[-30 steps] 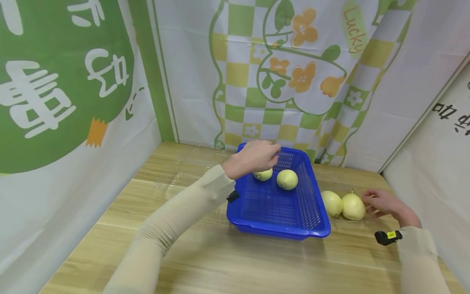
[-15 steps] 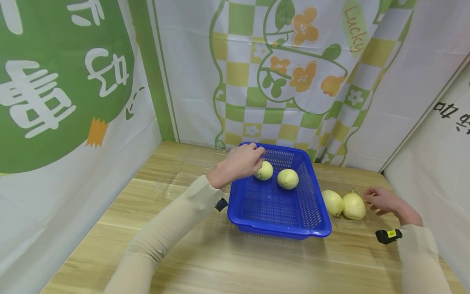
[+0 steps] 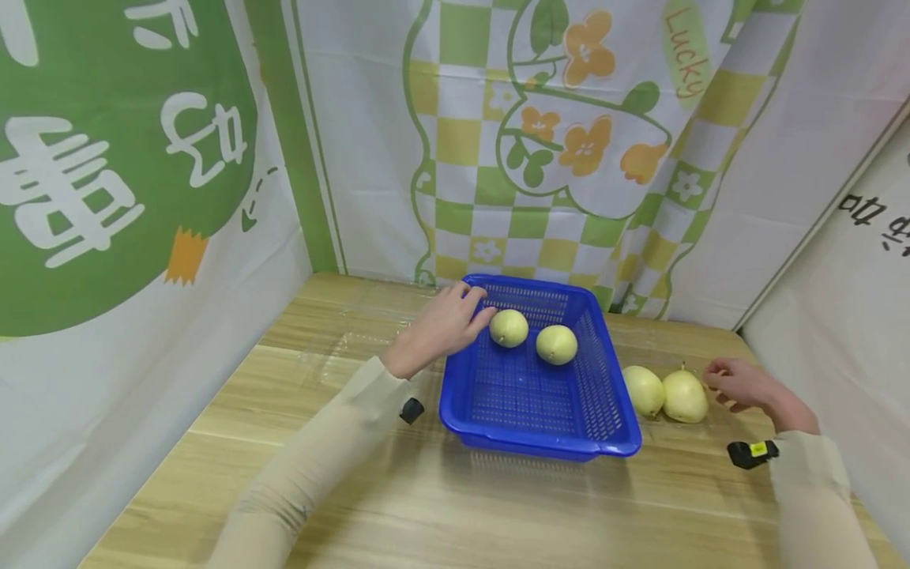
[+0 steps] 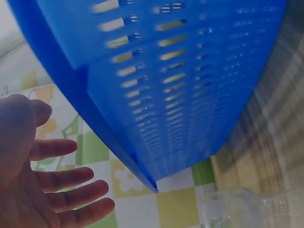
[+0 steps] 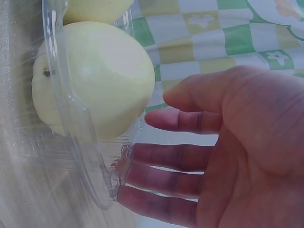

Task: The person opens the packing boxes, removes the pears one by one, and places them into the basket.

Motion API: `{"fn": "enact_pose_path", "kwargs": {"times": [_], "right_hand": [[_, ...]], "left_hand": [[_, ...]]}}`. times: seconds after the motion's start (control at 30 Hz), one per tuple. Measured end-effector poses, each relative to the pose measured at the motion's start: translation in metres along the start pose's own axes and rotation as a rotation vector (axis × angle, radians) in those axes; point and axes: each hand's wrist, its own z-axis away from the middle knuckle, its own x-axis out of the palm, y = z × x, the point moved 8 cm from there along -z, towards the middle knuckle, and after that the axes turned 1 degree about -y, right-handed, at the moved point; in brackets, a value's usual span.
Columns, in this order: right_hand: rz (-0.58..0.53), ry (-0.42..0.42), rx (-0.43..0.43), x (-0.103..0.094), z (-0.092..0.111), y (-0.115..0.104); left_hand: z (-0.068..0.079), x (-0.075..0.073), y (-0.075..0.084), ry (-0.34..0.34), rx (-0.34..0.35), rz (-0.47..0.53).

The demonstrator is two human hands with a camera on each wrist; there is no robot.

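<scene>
Two pale yellow pears (image 3: 508,329) sit toward the back of a blue perforated plastic basket (image 3: 538,444). My left hand (image 3: 442,325) is over the basket's left rim, its fingers spread and holding nothing. The left wrist view has those fingers (image 4: 71,178) beside the basket's outer wall (image 4: 156,95). To the right of the basket, two more pears (image 3: 686,397) stand side by side in a clear plastic tray (image 5: 102,190). Beside the rightmost pear, my right hand (image 3: 742,386) has loosely bent fingers, with the fingertips right at the tray's edge in the right wrist view.
Another clear plastic tray (image 3: 351,356) lies on the wooden table (image 3: 455,514) left of the basket. A patterned curtain (image 3: 490,182) hangs right behind the basket. White printed cloth (image 3: 853,316) bounds the right side, and a green and white cloth (image 3: 192,261) the left.
My left hand has moved left and back from over the pears to the basket's left rim, uncovering the left pear. The right hand stays by the outer pear.
</scene>
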Motion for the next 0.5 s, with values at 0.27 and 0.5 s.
{"fn": "enact_pose_path", "kwargs": {"times": [0.27,0.5], "right_hand": [[0.007,-0.009,0.000,-0.002,-0.001,0.000],[0.048,0.013,-0.024,-0.003,-0.001,-0.003]], "left_hand": [[0.007,0.009,-0.011,-0.012,-0.063,0.039],[0.014,0.025,-0.015,-0.069,-0.082,0.043]]}}
